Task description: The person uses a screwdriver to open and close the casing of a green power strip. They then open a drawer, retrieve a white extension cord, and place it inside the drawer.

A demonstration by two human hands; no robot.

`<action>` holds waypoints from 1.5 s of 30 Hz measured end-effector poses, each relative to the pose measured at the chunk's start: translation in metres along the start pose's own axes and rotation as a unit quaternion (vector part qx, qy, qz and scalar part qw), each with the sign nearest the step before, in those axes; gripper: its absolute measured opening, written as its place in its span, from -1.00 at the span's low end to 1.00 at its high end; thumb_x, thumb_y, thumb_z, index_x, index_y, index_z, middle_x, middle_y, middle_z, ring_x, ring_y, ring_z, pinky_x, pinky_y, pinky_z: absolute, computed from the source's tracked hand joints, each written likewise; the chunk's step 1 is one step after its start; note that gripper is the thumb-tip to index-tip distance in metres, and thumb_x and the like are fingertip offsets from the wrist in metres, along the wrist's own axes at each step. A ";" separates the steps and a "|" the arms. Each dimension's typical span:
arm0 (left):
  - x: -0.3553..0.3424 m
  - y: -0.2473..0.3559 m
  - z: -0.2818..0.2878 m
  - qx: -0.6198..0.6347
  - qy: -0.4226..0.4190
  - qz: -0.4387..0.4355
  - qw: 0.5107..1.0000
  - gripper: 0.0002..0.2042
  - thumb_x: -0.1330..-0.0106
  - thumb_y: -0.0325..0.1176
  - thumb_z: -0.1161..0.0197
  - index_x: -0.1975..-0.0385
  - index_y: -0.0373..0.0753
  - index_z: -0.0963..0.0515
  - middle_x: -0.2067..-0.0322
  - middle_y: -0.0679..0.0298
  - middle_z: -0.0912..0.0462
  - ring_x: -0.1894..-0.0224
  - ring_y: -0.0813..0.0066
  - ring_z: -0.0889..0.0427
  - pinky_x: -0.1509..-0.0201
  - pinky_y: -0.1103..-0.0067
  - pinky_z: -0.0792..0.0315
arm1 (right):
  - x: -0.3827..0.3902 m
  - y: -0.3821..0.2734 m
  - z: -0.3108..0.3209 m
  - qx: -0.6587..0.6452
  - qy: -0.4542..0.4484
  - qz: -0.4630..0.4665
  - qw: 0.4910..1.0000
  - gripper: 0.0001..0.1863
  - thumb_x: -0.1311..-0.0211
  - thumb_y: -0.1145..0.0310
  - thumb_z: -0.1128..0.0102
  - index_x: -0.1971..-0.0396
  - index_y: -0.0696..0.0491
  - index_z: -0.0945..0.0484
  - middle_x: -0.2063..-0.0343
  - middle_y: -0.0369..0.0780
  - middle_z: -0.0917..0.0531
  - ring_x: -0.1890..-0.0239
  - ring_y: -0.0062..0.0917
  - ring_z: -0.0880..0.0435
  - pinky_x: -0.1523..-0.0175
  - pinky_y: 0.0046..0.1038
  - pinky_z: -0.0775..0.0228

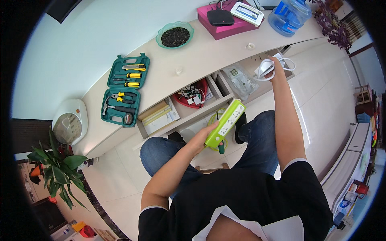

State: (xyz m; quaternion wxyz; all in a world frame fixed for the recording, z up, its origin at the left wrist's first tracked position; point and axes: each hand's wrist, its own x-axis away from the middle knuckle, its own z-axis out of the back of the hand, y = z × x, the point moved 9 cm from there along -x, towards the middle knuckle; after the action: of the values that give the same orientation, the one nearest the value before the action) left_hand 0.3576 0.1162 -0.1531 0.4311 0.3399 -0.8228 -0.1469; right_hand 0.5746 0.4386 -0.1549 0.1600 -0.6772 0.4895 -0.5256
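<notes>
My left hand (202, 138) grips the near end of a green and white power strip (225, 122), held up over my lap, with its green cord (217, 117) looping behind it. My right hand (275, 68) reaches out to an open drawer (257, 68) and is closed around a coiled white cable with a white plug (265, 68). A screwdriver with a dark green handle (220, 148) shows just under the strip.
A long cream cabinet top (161, 80) carries an open green tool case (124, 90), a green bowl of dark bits (175, 36), a pink box (225, 22) with devices and a blue water jug (288, 16). Open compartments hold boxes, a red bowl of parts (195, 96) and a plastic bag (240, 80). A plant (56, 168) stands at left.
</notes>
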 end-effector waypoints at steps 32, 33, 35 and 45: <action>0.048 -0.005 -0.043 -0.081 -0.254 0.091 0.959 -0.47 -0.26 0.03 -0.01 0.10 -0.40 -0.44 0.35 0.15 -0.57 0.49 0.44 -0.58 0.35 0.58 -0.47 | 0.133 0.094 -0.065 -0.027 -0.261 -0.317 0.911 -0.49 -0.22 0.11 0.13 0.08 0.30 -0.34 0.34 0.03 -0.54 0.38 -0.20 -0.59 0.20 -0.20 -0.49; 0.049 -0.003 -0.043 -0.077 -0.254 0.083 0.961 -0.48 -0.26 0.03 -0.02 0.09 -0.40 -0.44 0.36 0.15 -0.57 0.49 0.44 -0.58 0.36 0.58 -0.47 | 0.147 0.102 -0.070 0.023 -0.290 -0.321 0.901 -0.48 -0.22 0.12 0.13 0.07 0.31 -0.33 0.34 0.03 -0.55 0.39 -0.23 -0.61 0.23 -0.24 -0.51; 0.052 -0.001 -0.042 -0.074 -0.256 0.075 0.961 -0.47 -0.24 0.04 -0.03 0.08 -0.38 -0.44 0.34 0.15 -0.57 0.51 0.45 -0.57 0.38 0.60 -0.46 | 0.185 0.110 -0.083 0.096 -0.348 -0.327 0.873 -0.47 -0.20 0.14 0.11 0.03 0.31 -0.31 0.31 0.01 -0.56 0.40 -0.31 -0.62 0.21 -0.29 -0.54; 0.053 -0.006 -0.035 -0.124 -0.246 0.095 0.957 -0.44 -0.21 0.09 -0.05 0.14 -0.39 -0.48 0.35 0.13 -0.59 0.48 0.45 -0.59 0.35 0.62 -0.46 | 0.186 0.158 -0.074 0.557 -0.410 -0.225 0.686 -0.33 0.03 0.06 -0.17 -0.08 0.09 -0.28 0.23 -0.20 -0.52 0.24 -0.56 -0.50 0.19 -0.54 -0.37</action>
State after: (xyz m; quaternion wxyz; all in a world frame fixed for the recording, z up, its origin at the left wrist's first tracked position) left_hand 0.3673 0.0772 -0.1035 0.2661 0.1576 -0.9073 -0.2848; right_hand 0.4266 0.2320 -0.1382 0.5697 -0.7013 -0.1747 -0.3914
